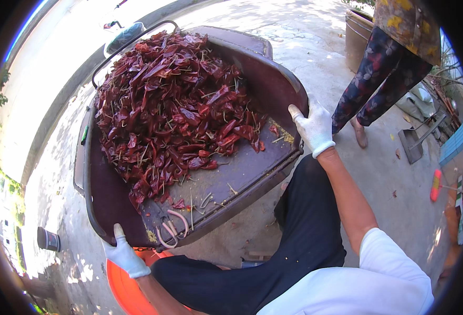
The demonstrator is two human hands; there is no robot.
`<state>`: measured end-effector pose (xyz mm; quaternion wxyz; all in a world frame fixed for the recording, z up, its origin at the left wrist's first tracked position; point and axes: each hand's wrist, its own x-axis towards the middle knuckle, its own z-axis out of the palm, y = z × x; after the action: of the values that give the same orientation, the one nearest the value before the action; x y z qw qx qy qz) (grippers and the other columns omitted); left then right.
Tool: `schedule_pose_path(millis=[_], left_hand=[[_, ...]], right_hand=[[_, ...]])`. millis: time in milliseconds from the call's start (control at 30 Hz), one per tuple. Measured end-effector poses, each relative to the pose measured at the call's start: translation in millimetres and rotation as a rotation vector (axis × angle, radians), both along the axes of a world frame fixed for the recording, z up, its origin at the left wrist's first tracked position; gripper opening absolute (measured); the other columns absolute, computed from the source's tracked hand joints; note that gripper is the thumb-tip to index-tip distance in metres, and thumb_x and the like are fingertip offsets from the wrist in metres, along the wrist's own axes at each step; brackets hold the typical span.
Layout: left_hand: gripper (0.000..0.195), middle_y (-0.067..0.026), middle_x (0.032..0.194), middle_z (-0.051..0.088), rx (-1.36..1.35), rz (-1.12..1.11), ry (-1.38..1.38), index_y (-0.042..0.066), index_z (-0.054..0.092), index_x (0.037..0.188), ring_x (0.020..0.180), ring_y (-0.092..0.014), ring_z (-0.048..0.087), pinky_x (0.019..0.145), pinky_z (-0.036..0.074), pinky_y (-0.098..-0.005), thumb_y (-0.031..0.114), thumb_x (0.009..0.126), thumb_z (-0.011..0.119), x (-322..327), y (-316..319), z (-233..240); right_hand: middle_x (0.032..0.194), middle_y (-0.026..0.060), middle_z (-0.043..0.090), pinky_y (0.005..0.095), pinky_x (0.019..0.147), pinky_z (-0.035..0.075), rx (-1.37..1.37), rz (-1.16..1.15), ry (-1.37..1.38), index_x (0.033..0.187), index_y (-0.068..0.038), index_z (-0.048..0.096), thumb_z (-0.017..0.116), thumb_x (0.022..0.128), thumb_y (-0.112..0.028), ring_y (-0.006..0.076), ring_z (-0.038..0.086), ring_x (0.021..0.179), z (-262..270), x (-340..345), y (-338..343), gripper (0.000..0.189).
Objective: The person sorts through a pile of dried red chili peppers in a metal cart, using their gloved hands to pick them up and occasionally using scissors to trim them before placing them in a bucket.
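Observation:
Dried red chili peppers (172,102) lie heaped in a dark metal cart bed (231,177) before me. White work gloves cover both my hands. My left hand (124,252) grips the near left corner of the bed's side wall, thumb inside. On the right side wall, near its front end, my right hand (314,124) is closed with the thumb over the rim; its fingers are largely hidden behind the wall. Pink-handled scissors (171,228) rest on the bed floor by the near edge, with loose stems and yellow seeds around.
An orange plastic tub (125,287) stands under my left arm. Another person (381,78) stands at the right, near a large brown bin (357,39) and a metal dustpan (411,145). A small dark bucket (49,239) is at the left.

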<state>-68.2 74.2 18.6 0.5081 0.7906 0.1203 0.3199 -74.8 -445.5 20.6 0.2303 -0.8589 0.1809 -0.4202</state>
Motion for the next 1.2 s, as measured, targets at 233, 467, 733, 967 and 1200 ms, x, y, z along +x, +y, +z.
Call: schedule_pose_path(millis=[233,467,733,967,1200], left_hand=[[0.040,-0.0190,0.118,0.073,0.248,0.403,-0.114,-0.010,0.065,0.124,0.097,-0.027,0.070,0.091,0.053,-0.0374,0.015,0.093,0.073,19.2,11.8,-25.3],[0.039,-0.0201,0.113,0.075,0.286,0.382,-0.217,-0.011,0.067,0.122,0.094,-0.027,0.071,0.087,0.054,-0.0371,0.014,0.093,0.074,30.8,23.0,-30.0],[0.036,-0.0148,0.106,0.076,0.270,0.353,-0.239,-0.009,0.070,0.116,0.088,-0.022,0.070,0.083,0.055,-0.0369,0.016,0.092,0.076,50.3,46.5,-31.2],[0.038,-0.0169,0.116,0.073,0.180,0.276,-0.142,-0.010,0.066,0.123,0.097,-0.023,0.069,0.090,0.053,-0.0363,0.011,0.093,0.074,59.2,57.9,-21.0],[0.042,-0.0185,0.123,0.070,0.019,0.211,0.001,-0.009,0.062,0.129,0.105,-0.026,0.068,0.096,0.051,-0.0376,0.010,0.094,0.073,58.9,49.7,-9.2]], right_hand=[[0.093,0.0250,0.069,0.0494,0.076,0.055,-0.040,0.045,0.022,0.114,0.001,0.063,0.075,0.089,-0.031,0.0457,0.068,0.085,7.7,-7.8,9.2,0.042],[0.089,0.0222,0.067,0.0471,0.072,0.053,-0.101,0.041,-0.028,0.106,-0.001,0.062,0.077,0.087,-0.026,0.0434,0.067,0.080,5.8,-24.0,16.9,0.035],[0.088,0.0180,0.064,0.0453,0.068,0.052,-0.082,0.118,-0.011,0.106,-0.003,0.060,0.078,0.087,-0.020,0.0407,0.065,0.078,20.2,-43.8,30.4,0.031],[0.090,0.0164,0.063,0.0446,0.068,0.053,-0.058,0.158,-0.023,0.116,-0.005,0.059,0.080,0.086,-0.020,0.0397,0.066,0.080,30.8,-49.6,36.4,0.039],[0.105,0.0175,0.066,0.0444,0.078,0.055,0.000,0.206,0.054,0.123,-0.005,0.059,0.081,0.086,-0.020,0.0400,0.067,0.090,43.3,-54.1,37.4,0.046]])
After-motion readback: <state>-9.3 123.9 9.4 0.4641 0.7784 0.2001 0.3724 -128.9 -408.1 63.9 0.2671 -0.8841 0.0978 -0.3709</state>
